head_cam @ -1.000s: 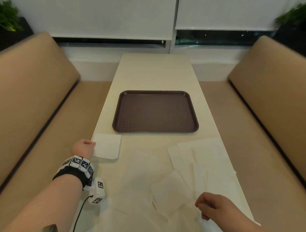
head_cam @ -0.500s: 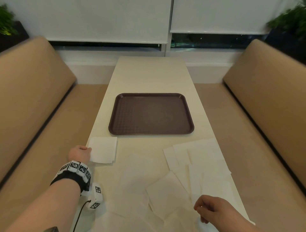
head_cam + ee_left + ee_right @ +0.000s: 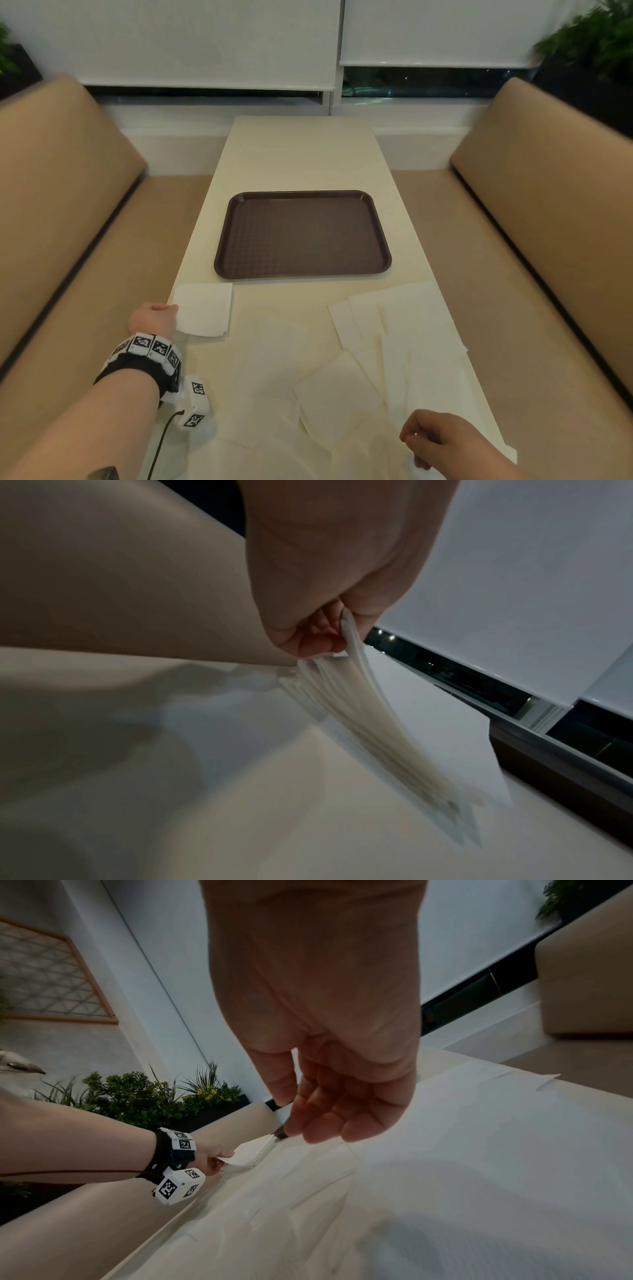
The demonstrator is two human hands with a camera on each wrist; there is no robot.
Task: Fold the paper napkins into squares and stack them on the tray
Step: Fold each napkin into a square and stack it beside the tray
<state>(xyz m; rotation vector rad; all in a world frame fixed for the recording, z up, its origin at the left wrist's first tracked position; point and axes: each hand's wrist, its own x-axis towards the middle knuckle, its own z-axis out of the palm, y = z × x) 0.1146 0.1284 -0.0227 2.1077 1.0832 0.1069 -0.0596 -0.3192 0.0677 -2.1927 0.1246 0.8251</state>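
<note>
White paper is pinched in the grip of the left hand [image 3: 152,320]: a folded napkin stack [image 3: 203,309], held by its near-left corner at the table's [image 3: 301,154] left edge, just short of the brown tray [image 3: 302,234]. The right hand [image 3: 442,442] hovers with loosely curled fingers, holding nothing, over the unfolded napkins [image 3: 404,329] spread across the table's near end. Tan benches [image 3: 68,192] flank both sides.
</note>
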